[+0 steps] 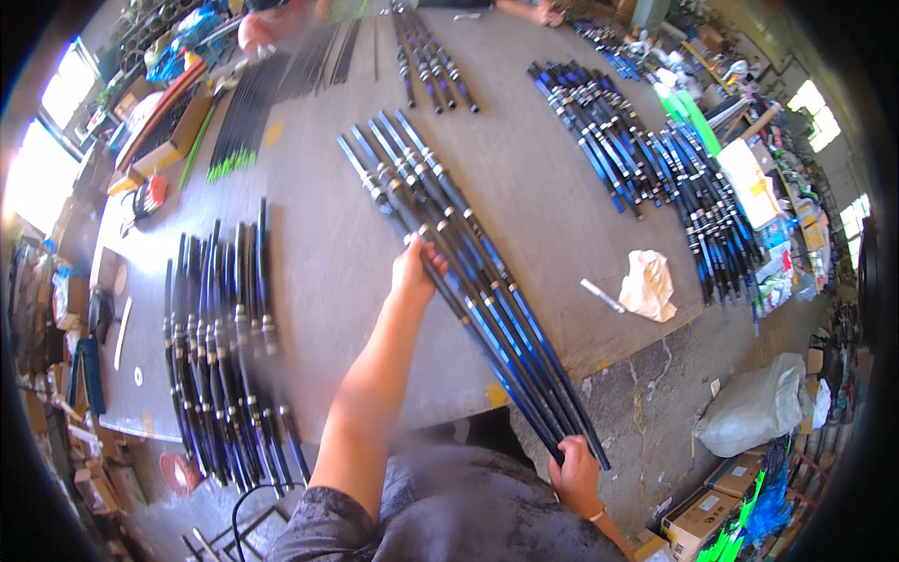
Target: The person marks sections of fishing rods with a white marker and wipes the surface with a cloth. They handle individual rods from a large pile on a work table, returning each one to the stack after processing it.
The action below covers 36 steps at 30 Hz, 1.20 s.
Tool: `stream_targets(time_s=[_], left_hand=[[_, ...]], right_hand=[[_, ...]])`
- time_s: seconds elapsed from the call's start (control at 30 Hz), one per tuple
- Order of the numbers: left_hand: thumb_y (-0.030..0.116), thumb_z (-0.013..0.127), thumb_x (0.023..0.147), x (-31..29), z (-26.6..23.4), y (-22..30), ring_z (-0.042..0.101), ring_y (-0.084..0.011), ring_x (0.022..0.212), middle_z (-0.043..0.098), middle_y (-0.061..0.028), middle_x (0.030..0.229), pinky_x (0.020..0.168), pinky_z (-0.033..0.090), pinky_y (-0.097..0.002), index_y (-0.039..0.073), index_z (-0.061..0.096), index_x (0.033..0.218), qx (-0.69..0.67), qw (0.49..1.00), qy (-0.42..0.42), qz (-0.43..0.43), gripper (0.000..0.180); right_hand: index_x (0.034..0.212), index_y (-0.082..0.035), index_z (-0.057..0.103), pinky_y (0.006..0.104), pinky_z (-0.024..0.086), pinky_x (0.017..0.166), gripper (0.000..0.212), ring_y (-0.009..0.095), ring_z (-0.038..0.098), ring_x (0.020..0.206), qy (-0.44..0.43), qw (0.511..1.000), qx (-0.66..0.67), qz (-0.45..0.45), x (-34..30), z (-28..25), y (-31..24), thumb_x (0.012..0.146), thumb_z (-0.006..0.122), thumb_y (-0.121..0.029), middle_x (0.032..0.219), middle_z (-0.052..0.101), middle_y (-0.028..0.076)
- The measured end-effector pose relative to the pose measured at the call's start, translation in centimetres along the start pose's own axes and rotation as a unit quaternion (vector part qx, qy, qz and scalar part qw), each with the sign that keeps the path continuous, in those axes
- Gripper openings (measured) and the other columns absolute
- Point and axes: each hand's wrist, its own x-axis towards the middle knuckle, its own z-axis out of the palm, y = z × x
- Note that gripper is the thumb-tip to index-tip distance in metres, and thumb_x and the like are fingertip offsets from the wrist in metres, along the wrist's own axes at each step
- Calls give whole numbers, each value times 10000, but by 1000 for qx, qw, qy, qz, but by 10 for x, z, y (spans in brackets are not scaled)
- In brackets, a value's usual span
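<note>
Several black-and-blue fishing rods (487, 272) lie side by side in front of me, slanting from the middle of the table down past its near edge. My left hand (419, 266) is closed around the leftmost rod, a little above its middle. Lower down, my right hand (575, 471) grips a rod's near end, beyond the table edge; its fingertips are partly hidden. To the left rests a row of similar dark rods (220, 365). A crumpled white cloth (647, 286) and a white stick (601, 296) are on the table to the right.
Large bundles of blue-black rods (599, 131) cover the grey table's (309, 206) right side. Thin black rod blanks with green tips (232, 164) lie far left, near an open box (169, 140). Cardboard boxes (700, 520) and a white sack (757, 407) sit on the floor at right.
</note>
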Motion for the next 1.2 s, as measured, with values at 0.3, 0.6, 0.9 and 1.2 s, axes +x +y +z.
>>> stream_targets(time_s=[0.3, 0.6, 0.9, 1.2], left_hand=[[508, 538, 940, -61, 11, 48, 353, -126, 495, 365, 17, 608, 460, 333, -282, 154, 438, 745, -49, 994, 72, 62, 416], [573, 435, 964, -69, -63, 44, 240, -125, 418, 223, 36, 527, 418, 243, -291, 166, 347, 688, 27, 995, 43, 90, 500], [493, 466, 979, -124, -39, 43, 243, -54, 396, 252, 58, 520, 361, 246, -226, 138, 378, 707, -362, 862, -354, -11, 456], [611, 527, 884, -192, 29, -80, 575, -253, 901, 600, -81, 895, 904, 445, -467, 105, 563, 950, 96, 883, -452, -83, 511]], right_hand=[[958, -57, 566, 463, 485, 620, 373, 370, 634, 745, -47, 979, -125, 156, -91, -40, 32, 767, 747, -321, 839, 644, 160], [772, -62, 627, 486, 484, 596, 416, 409, 623, 660, -195, 946, -137, 218, -96, -37, 28, 808, 679, -474, 667, 625, 183], [664, -83, 541, 314, 427, 551, 535, 125, 474, 575, -430, 818, 291, 247, -104, -48, 58, 1009, 375, -456, 527, 399, 11], [943, -49, 605, 356, 452, 518, 406, 211, 586, 562, -110, 938, 328, 27, 74, -43, -19, 955, 542, -450, 666, 623, 75]])
